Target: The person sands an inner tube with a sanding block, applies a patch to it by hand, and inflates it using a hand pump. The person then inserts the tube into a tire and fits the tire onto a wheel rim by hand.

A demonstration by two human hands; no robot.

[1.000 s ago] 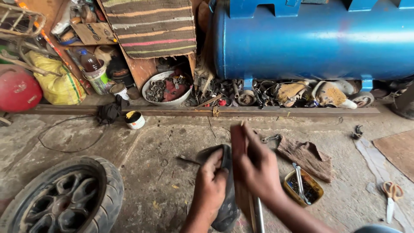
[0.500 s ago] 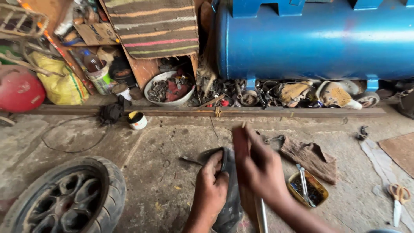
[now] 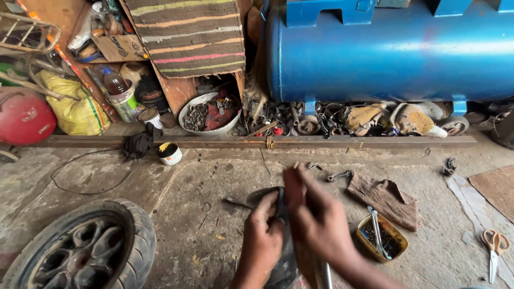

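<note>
My left hand (image 3: 266,231) grips a black, floppy rubber tube (image 3: 278,251) low at the middle of the concrete floor (image 3: 209,182), and my right hand (image 3: 321,225), blurred, pinches its upper edge beside the left. Just right sits a yellow tin (image 3: 383,238) holding tools; against the back wall leans a flattened brown carton (image 3: 120,47) beside a yellow sack (image 3: 75,107).

Soft, even daylight, no hard shadows. Pale glare band along the blue tank (image 3: 385,51). Motion blur on the right hand (image 3: 316,219), perhaps also the left hand (image 3: 265,230). Slight wide-angle bending at edges.
</note>
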